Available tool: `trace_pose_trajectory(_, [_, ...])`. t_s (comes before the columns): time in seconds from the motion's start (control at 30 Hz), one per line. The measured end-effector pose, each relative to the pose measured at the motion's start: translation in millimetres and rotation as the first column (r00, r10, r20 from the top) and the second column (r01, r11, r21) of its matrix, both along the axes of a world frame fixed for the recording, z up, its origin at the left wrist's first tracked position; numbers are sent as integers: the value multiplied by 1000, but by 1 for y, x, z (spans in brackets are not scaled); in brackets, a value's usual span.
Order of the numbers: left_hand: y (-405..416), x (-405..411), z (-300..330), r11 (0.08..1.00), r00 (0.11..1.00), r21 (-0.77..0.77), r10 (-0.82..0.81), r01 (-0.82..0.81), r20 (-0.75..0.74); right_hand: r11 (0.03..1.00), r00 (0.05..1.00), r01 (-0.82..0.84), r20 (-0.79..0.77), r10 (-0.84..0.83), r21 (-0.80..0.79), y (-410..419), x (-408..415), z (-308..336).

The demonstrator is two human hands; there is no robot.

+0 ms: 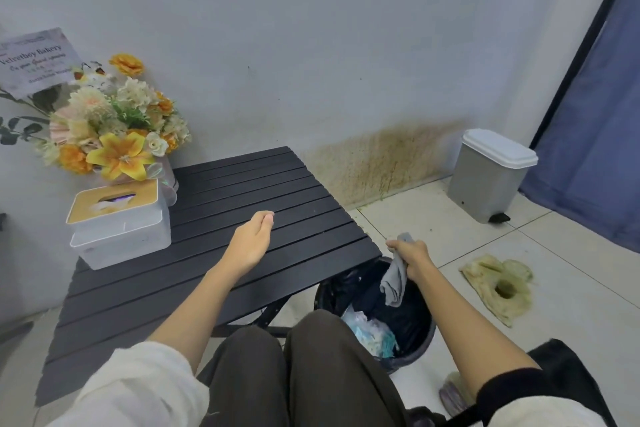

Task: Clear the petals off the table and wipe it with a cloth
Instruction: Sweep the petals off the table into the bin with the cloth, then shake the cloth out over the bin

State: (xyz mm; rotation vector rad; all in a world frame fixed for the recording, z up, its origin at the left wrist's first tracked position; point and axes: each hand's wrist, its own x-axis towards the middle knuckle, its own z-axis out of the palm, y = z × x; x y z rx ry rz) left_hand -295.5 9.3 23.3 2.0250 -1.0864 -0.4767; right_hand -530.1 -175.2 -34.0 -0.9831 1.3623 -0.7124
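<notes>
A black slatted table stands in front of me, and I see no petals on its surface. My right hand is shut on a grey cloth, which hangs down over a black waste bin just off the table's right front corner. The bin holds crumpled pale blue and white waste. Over the table's middle, my left hand hovers with its fingers drawn together and nothing visible in them.
A bouquet of yellow, orange and cream flowers and a white tissue box stand on the table's left side. On the tiled floor to the right lie a yellowish rag and a grey pedal bin. A blue curtain hangs far right.
</notes>
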Motion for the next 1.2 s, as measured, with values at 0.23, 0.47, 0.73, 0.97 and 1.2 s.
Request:
trace_pose_trajectory(0.23, [-5,-9,-6,999,999,35,-31,32,-10,999,994,-28,-104,25,-26,-10,-20,8])
trace_pose_trajectory(0.47, [-9,-11,-13,997,998,56,-43,45,-34,977,934,-197,-320,159,-87,-15,-15,14])
trace_pose_trajectory(0.73, [-15,-13,-16,994,995,71,-77,81,-55,995,957,-87,-281,70,-47,-13,2,19])
trace_pose_trajectory(0.97, [-21,-19,-14,990,992,69,-121,123,-38,996,988,-21,-154,8,-83,-14,-2,32])
trace_pose_trajectory(1.2, [-50,-55,5,956,960,91,-280,279,-8,929,999,-7,-52,-13,-369,-25,-3,94])
